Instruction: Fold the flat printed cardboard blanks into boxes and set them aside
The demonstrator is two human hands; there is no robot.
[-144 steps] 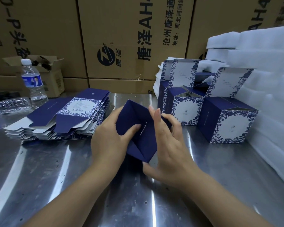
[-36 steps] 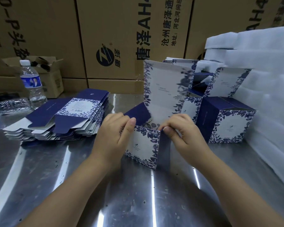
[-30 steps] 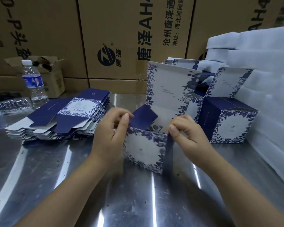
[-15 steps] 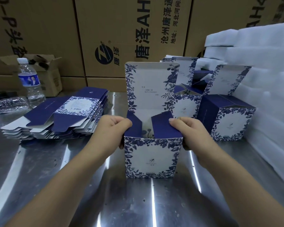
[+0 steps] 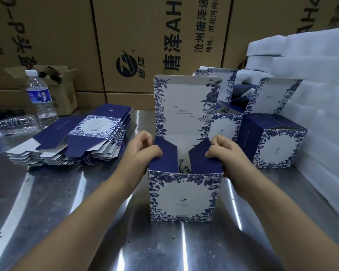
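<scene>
The left hand [image 5: 143,151] and right hand [image 5: 223,151] are each curling fingers and thumb around a navy side flap of the upright blue-and-white floral box [image 5: 182,196], pinching the flaps inward over the open top. This is likely so the tall lid panel [image 5: 184,106], standing straight up at the back, can close over them. The box is sitting on the steel table [image 5: 67,202] directly in front of the person, with the stack of flat blanks [image 5: 76,141] lying within reach on the left and finished boxes [image 5: 272,145] standing set aside on the right.
</scene>
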